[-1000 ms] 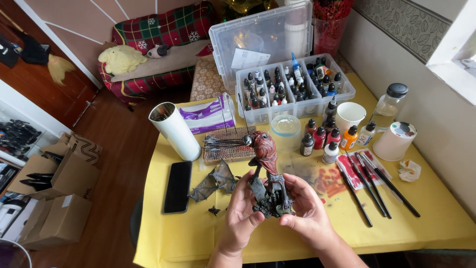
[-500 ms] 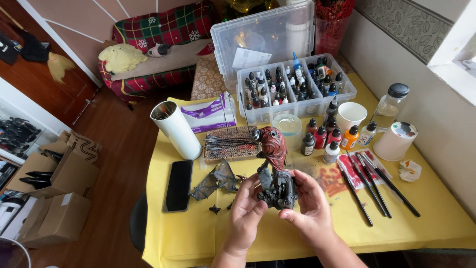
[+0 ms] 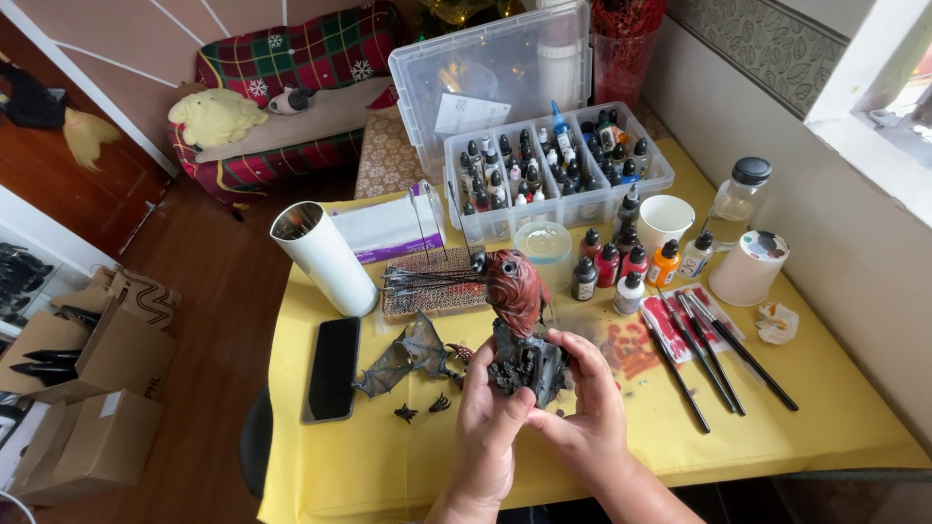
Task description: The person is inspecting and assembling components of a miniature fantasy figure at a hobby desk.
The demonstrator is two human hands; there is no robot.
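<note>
Gripping the grey rocky base of the red-bodied figurine (image 3: 519, 325), left hand (image 3: 490, 427) and right hand (image 3: 582, 412) clamp it upright, likely sparing painted surfaces; brushes (image 3: 714, 344) lie nearby.

Model's base (image 3: 524, 364) partly behind fingers (image 3: 582, 374)

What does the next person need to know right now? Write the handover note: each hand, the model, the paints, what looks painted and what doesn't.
Left hand and right hand: both grip the grey rocky base of the red-bodied monster figurine, held upright above the yellow tablecloth.
Grey detached wing piece lies left of the hands.
Small paint bottles and black-handled brushes sit to the right.
Done: body red. Left: base and wing look unpainted grey.
</note>
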